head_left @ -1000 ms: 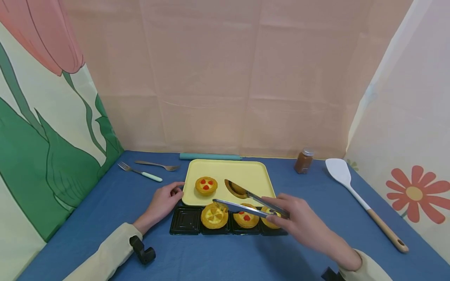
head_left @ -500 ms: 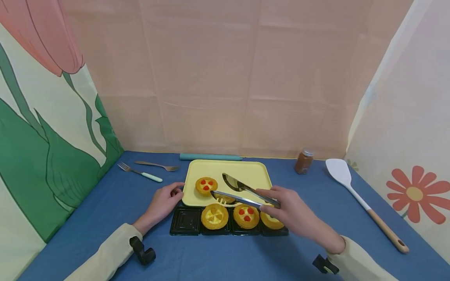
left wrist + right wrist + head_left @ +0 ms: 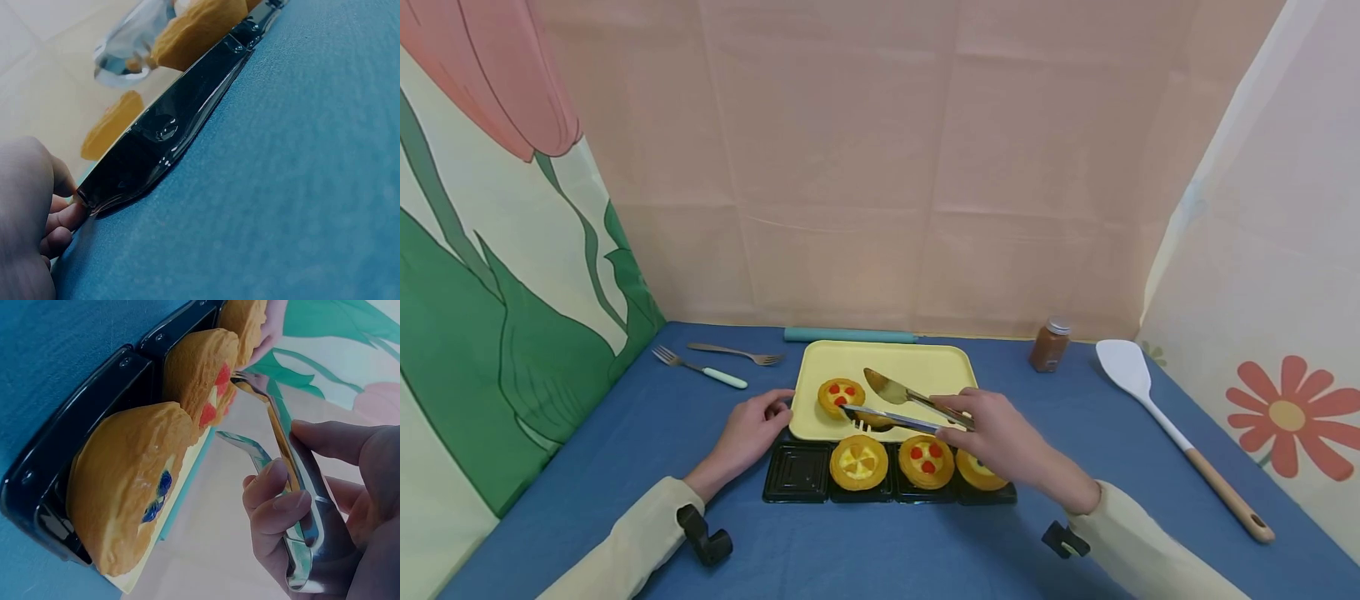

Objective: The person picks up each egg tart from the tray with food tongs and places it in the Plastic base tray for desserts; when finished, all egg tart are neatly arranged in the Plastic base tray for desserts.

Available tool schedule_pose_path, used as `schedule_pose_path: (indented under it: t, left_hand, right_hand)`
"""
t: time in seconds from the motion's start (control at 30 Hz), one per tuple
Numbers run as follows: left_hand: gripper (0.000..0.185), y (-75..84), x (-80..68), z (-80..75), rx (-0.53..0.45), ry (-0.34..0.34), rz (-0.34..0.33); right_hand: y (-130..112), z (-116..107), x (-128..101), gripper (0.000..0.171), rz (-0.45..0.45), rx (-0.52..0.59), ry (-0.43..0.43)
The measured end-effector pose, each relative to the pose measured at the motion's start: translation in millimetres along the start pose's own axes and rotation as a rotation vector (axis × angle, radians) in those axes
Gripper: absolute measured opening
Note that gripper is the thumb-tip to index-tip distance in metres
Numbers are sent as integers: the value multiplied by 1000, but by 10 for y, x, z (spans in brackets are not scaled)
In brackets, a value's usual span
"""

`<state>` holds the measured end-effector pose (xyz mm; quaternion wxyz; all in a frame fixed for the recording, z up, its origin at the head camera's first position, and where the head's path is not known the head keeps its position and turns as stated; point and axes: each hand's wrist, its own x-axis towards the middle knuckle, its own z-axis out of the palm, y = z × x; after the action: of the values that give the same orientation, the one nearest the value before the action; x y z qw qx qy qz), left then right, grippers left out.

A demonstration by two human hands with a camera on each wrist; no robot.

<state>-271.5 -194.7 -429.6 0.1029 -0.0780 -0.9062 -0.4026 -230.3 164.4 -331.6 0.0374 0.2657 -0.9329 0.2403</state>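
Observation:
In the head view my right hand point(image 3: 1000, 433) grips metal serving tongs point(image 3: 917, 402). Their two arms are spread apart over the yellow tray point(image 3: 917, 358), one ending in a broad blade, the other in tines. The tined tip overlaps the lower edge of a red-topped tart point(image 3: 841, 395) on the tray; contact cannot be told. At the tray's left edge, my left hand point(image 3: 752, 432) pinches the rim with bent fingers. In front of the tray lies a black compartment container point(image 3: 797, 471) with a fruit-topped tart point(image 3: 859, 462), a red-topped tart point(image 3: 927, 462) and a blueberry-topped tart point(image 3: 125, 481).
Two forks, one with a pale handle point(image 3: 724, 377) and one brown point(image 3: 726, 350), lie at the left. A teal rod point(image 3: 850, 335) lies behind the tray. A brown jar point(image 3: 1049, 346) and a white spatula point(image 3: 1142, 392) with wooden grip stand and lie right.
The right hand has carried the tongs leftward and slightly away, from above the container's tarts to beside the tart on the tray. The left hand stays put.

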Motion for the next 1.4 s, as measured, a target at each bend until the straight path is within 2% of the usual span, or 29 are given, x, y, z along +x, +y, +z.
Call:
schedule_pose_path:
  t: [0.2,0.77,1.4]
  left_hand:
    - [39,5,-1,-3,-1,-1,-9]
    - [38,-4,13,12,1,5,-13]
    - [38,-7,8,6,-3,-2,-18]
  right_hand:
    - [-26,64,88,43,11,-27,-4]
    - [-59,135,271,42,33,6,-31]
    - [-73,186,248,36,9,9,21]
